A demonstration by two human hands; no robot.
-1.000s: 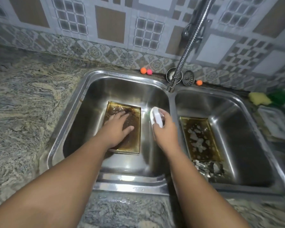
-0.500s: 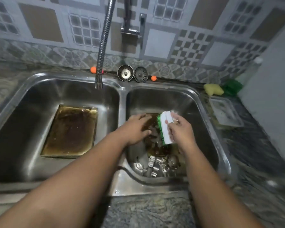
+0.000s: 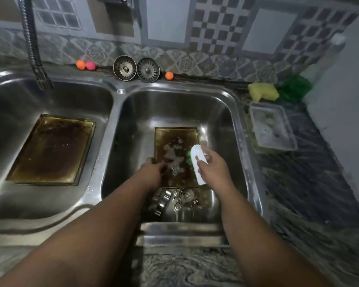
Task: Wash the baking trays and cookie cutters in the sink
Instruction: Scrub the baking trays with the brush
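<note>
A greasy brown baking tray (image 3: 175, 137) with soap suds lies in the right basin of the steel double sink (image 3: 120, 92). My left hand (image 3: 152, 172) rests on the tray's near left corner, apparently holding its edge. My right hand (image 3: 212, 167) grips a white scrubbing brush (image 3: 197, 160) with green bristles at the tray's right edge. Several metal cookie cutters (image 3: 174, 200) lie in a heap in the basin just in front of the tray. A second dirty baking tray (image 3: 52, 150) lies flat in the left basin.
The flexible faucet hose (image 3: 32, 44) hangs over the left basin. Two metal strainers (image 3: 136, 68) and small orange and pink balls (image 3: 85, 65) stand on the back ledge. On the right counter lie a yellow sponge (image 3: 262, 91), a green scrubber (image 3: 294, 87) and a clear plastic container (image 3: 272, 126).
Both hands left the left basin's tray and went to the right basin. The left hand slid to the tray's near left corner and the brush shifted to its right edge.
</note>
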